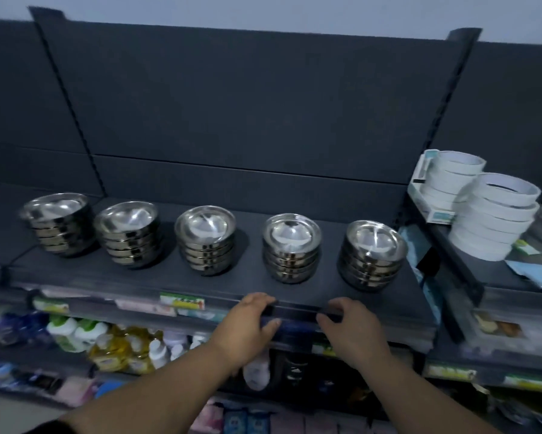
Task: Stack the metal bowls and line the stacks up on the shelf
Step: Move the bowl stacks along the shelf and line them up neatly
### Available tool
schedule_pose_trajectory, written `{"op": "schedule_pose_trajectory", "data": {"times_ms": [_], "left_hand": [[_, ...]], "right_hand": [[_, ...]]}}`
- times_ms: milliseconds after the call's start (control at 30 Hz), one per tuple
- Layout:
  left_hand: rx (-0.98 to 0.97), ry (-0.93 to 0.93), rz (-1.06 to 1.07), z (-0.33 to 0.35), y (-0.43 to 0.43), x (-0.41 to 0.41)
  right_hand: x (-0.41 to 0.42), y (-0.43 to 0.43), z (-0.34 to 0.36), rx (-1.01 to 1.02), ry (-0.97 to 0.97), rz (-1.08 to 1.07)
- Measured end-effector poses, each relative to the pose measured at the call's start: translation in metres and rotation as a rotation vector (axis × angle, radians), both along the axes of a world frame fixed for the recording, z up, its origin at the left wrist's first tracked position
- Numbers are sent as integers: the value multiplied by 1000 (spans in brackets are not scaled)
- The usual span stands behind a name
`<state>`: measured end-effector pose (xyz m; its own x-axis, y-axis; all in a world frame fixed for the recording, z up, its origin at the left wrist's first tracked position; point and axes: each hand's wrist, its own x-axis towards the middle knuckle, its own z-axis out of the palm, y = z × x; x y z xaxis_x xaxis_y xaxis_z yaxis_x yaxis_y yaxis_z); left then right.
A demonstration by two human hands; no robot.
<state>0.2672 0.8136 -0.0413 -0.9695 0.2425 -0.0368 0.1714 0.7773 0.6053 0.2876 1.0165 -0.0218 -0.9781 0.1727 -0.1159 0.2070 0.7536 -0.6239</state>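
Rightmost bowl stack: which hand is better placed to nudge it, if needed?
Right. The right hand grips the shelf edge almost below that stack; the left hand is further left and would have to cross.

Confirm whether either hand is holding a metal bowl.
No: left hand and right hand hold the shelf edge, apart from the bowl stacks.

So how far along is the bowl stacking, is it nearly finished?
Nearly finished, it seems. Done: five stacks of bowls stand in a row along the shelf, with no loose bowls in view. In hand: nothing; the left hand and right hand grip the shelf's front edge. Left: at most nudging stacks into a straighter line.
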Motion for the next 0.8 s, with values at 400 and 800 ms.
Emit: {"op": "schedule_pose_trajectory", "data": {"times_ms": [400, 800], "left_hand": [[87, -12, 430, 24, -254, 17], [431, -71, 552, 15, -280, -50]], "right_hand": [[-17, -208, 5, -99, 43, 129], [-67, -243, -10, -320, 164, -125]]}}
